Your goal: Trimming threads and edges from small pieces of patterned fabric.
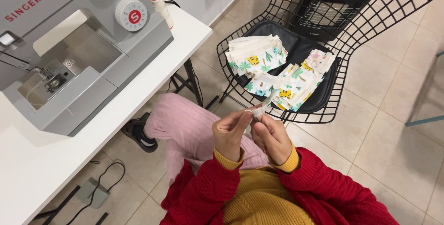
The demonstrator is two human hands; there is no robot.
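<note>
Listing from the left of the grip: a grey domestic sewing machine (69,49) on a white rectangular tabletop (27,169), with a white thread spool with red cap (159,5) at its far corner and a grey foot pedal (92,191) on the tiled floor below. At centre, left hand (229,132) and right hand (273,137) meet, fingertips of both pinched shut on a small white folded fabric piece (259,110); it sits between them, its long axis tilted up and to the right, each hand equally close. Just beyond the grip, up and right, a black wire-mesh chair (333,44) carries stacks of white animal-print fabric pieces (277,74).
</note>
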